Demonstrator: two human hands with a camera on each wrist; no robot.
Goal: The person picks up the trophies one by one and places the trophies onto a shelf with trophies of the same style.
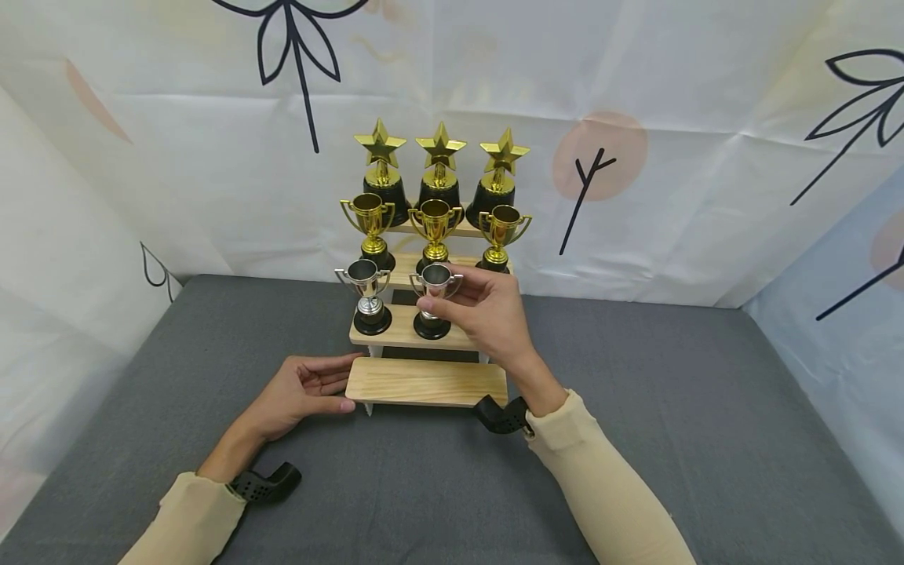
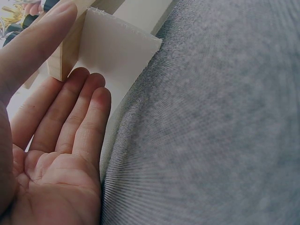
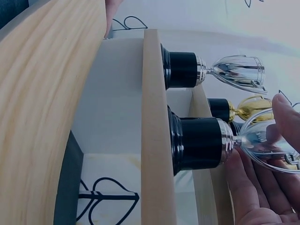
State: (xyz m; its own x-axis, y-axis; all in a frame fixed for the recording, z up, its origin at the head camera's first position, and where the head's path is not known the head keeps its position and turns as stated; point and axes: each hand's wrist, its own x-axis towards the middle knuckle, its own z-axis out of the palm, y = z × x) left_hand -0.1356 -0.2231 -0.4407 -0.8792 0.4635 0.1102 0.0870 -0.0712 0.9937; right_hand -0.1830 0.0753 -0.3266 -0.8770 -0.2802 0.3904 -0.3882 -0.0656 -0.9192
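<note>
My right hand pinches a silver trophy cup by its bowl, thumb in front and fingers behind. Its black base is at the middle of the second wooden step from the bottom. To its left stands another silver trophy cup on the same step. Beside the left end of the display stand's bottom shelf, my left hand has its fingertips at the wood. In the left wrist view those fingers are extended near the white side support, and the palm holds nothing.
Gold trophy cups line the step above, and gold star trophies stand on the top one. A grey cloth covers the table. Directly behind the stand hangs a patterned white backdrop.
</note>
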